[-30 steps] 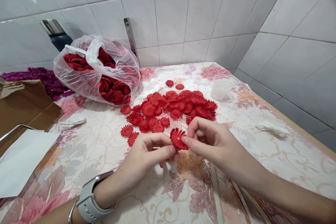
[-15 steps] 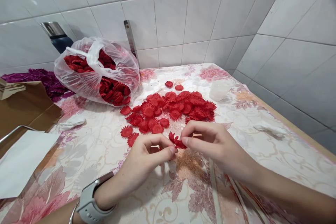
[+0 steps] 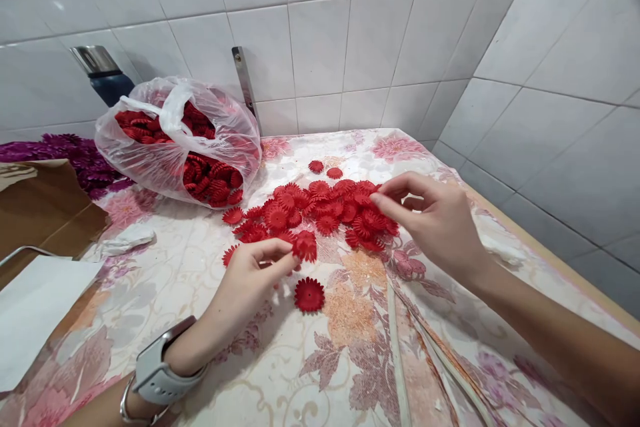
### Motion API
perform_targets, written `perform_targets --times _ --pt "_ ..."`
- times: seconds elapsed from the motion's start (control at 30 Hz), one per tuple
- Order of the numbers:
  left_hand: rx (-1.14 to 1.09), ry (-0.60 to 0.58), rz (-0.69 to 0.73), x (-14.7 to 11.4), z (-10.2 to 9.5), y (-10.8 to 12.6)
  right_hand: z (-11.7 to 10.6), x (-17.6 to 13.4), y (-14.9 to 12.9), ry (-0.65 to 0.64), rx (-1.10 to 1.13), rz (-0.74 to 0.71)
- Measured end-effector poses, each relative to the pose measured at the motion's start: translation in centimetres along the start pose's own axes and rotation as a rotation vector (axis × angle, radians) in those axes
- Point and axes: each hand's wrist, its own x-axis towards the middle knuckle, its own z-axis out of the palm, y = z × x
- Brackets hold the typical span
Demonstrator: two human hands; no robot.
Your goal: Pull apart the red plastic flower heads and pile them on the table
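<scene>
My left hand [image 3: 263,270] pinches a red fabric flower [image 3: 305,245] with toothed petals between thumb and fingertips, lifted just over the cloth. Below it, a single dark red flower [image 3: 309,295] lies face up by itself. My right hand [image 3: 430,220] is at the right part of a loose pile of red flowers [image 3: 327,203]. Its thumb and index finger close on the edge of a flower there; the rest of that flower blends into the pile.
A clear plastic bag [image 3: 150,170] full of red flowers stands at the back left, before a dark blue bottle [image 3: 111,85]. Purple flowers [image 3: 75,160], a cardboard box [image 3: 55,207] and white paper [image 3: 40,313] are at left. Thin strips [image 3: 397,347] lie on the flowered tablecloth [image 3: 280,373].
My hands have moved apart. The right has gone up to the pile, and the left has moved left and now holds a flower. A lone flower now lies between them on the cloth.
</scene>
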Motion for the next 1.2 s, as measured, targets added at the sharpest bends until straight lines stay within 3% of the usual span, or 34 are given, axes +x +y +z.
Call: perform_targets --times 0.13,0.23,0.3,0.4,0.47,0.53,0.63,0.7,0.83,1.0,1.2 --pt "0.445 0.146 0.176 1.2 -1.1 -0.2 1.2 -1.0 0.5 -0.193 -0.32 -0.251" --pt "0.72 0.316 0.343 1.7 -1.8 -0.6 2.6 -2.4 0.5 -0.264 -0.364 -0.43" --pt "0.777 0.381 0.44 1.7 -1.9 -0.8 3.5 -3.4 0.2 -0.388 -0.332 -0.548" --pt "0.733 0.379 0.521 1.4 -1.7 -0.8 4.6 -4.8 -0.3 -0.577 -0.336 -0.71" --pt "0.646 0.323 0.492 1.1 -1.4 -0.6 4.9 -5.2 -0.4 -0.529 -0.339 -0.777" --pt "0.496 0.237 0.403 0.9 -1.1 -0.4 4.7 -5.1 -0.4 -0.375 -0.292 -0.797" --pt "0.156 0.09 0.262 0.5 -0.5 -0.3 4.0 -4.6 -0.6 -0.151 -0.162 -0.767" --pt "-0.064 -0.004 0.213 0.2 0.0 -0.3 3.6 -4.3 -1.0 -0.071 -0.086 -0.753" --pt "-0.315 -0.129 0.152 -0.4 0.7 -0.5 3.4 -4.6 -1.6 -0.052 -0.016 -0.762" --pt "-0.425 -0.171 0.115 -0.9 1.1 -0.5 3.5 -5.3 -1.9 -0.099 -0.068 -0.804" --pt "-0.385 -0.121 0.226 -1.6 1.6 -0.6 3.2 -5.3 -2.6 -0.089 0.075 -0.6"
